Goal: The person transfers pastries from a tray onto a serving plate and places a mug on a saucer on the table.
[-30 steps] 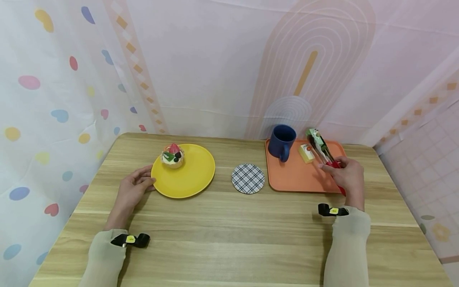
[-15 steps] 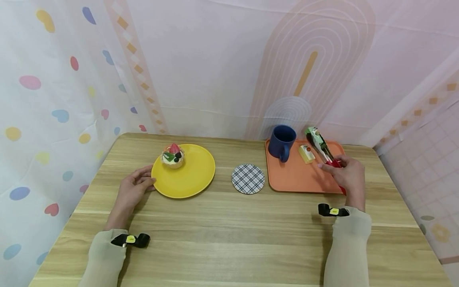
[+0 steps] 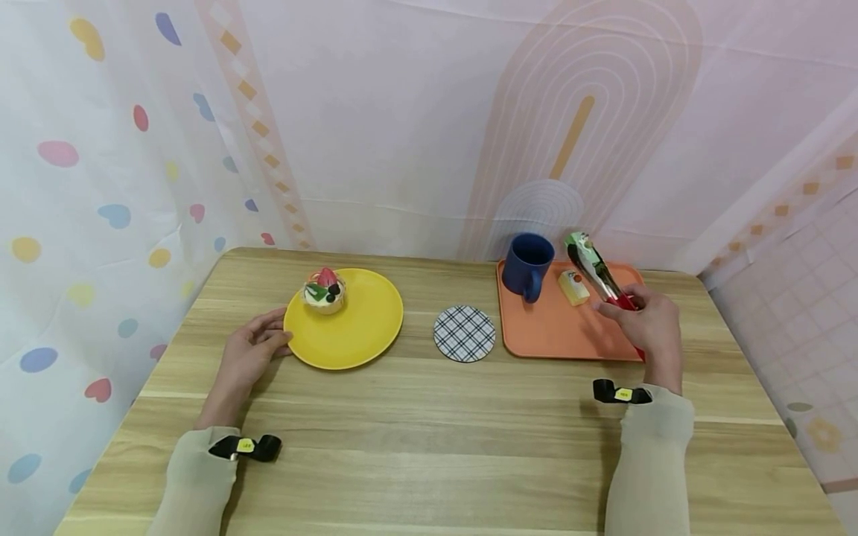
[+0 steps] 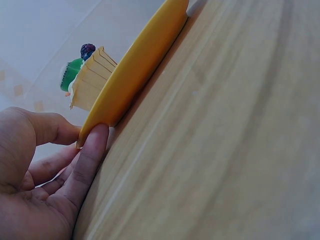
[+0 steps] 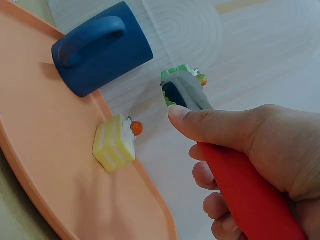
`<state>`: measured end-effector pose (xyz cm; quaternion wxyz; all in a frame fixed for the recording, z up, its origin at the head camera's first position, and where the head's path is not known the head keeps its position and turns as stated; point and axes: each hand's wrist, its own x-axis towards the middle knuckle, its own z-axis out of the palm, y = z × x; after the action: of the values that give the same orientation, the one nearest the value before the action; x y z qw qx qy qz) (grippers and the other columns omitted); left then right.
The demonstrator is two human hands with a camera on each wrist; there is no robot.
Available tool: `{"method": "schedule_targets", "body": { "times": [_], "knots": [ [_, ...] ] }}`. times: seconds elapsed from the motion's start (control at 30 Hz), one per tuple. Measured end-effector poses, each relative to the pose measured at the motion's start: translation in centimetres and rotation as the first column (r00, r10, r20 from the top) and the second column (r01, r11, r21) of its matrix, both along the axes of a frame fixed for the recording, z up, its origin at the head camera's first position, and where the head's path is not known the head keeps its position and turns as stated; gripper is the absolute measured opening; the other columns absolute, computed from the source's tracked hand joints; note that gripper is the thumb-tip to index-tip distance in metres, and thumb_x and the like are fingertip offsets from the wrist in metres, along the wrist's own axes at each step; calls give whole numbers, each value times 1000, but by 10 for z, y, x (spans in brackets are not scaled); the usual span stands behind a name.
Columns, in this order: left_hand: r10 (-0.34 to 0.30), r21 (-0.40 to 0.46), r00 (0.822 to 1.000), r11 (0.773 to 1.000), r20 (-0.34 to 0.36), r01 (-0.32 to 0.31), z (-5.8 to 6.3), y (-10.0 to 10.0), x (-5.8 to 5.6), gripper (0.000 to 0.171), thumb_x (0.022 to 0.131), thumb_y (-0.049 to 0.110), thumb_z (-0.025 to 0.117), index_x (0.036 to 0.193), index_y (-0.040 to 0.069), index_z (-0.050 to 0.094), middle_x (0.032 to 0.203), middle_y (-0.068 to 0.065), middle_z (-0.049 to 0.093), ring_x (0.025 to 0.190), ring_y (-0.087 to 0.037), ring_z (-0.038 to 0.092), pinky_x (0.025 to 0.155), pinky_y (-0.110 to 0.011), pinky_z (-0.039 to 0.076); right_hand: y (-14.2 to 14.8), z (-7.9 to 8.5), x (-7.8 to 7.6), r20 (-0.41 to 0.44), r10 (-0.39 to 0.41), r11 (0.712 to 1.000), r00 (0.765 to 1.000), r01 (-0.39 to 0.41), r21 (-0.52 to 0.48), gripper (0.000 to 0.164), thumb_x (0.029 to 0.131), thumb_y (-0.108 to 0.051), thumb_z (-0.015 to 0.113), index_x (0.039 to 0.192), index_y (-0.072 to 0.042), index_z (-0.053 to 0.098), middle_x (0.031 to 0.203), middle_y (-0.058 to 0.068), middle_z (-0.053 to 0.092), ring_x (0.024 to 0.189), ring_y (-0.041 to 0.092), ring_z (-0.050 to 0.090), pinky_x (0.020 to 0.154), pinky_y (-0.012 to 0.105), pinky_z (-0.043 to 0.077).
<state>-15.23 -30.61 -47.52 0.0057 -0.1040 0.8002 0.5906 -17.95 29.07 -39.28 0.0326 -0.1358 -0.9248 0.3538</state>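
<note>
I judge the green cake piece (image 3: pixel 578 240) to be light and fairly firm, a small block that should keep its shape under a moderate squeeze. Its topping looks the fragile part, and smooth sides could slip, so I'd bite low across the flat faces and spare the round fruit. The tongs (image 3: pixel 608 285) look stiff, best held along their red handles.

The right hand (image 3: pixel 649 326) has thumb and fingers wrapped round those handles, and the tong heads are clamped on the cake. It sits at twelve o'clock of the orange tray (image 3: pixel 559 339), seemingly raised off it; the tong head hides much of it in the wrist view, so I can't be sure how deep the bite goes. The blue mug (image 3: pixel 526 266) is at its eight o'clock, the yellow cake slice (image 3: pixel 573 289) at its six.

What shows is pale green with white topping. The left hand (image 3: pixel 249 356) pinches the yellow plate (image 3: pixel 355 339) at its eight o'clock rim; a fruit tart (image 3: pixel 323 295) stands at eleven.
</note>
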Motion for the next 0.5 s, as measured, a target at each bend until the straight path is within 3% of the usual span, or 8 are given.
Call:
{"method": "schedule_targets", "body": {
  "times": [0.27, 0.5],
  "knots": [
    [6, 8, 1000, 1000, 4, -6, 0, 1, 0, 55, 102, 13, 62, 154, 4, 45, 115, 5, 56, 90, 6, 63, 80, -17, 63, -4, 5, 0, 18, 13, 1000, 1000, -13, -15, 51, 91, -41, 76, 126, -6, 65, 113, 18, 59, 92, 28, 49, 58, 27, 45],
    [13, 5, 1000, 1000, 6, -13, 0, 1, 0, 55, 102, 12, 62, 154, 5, 46, 113, 6, 56, 90, 6, 63, 79, -17, 63, -10, 8, 1, -25, 68, 998, 997, -67, 18, 53, 90, -45, 77, 125, -6, 67, 113, 18, 61, 90, 28, 50, 59, 27, 45]
  ]
}}
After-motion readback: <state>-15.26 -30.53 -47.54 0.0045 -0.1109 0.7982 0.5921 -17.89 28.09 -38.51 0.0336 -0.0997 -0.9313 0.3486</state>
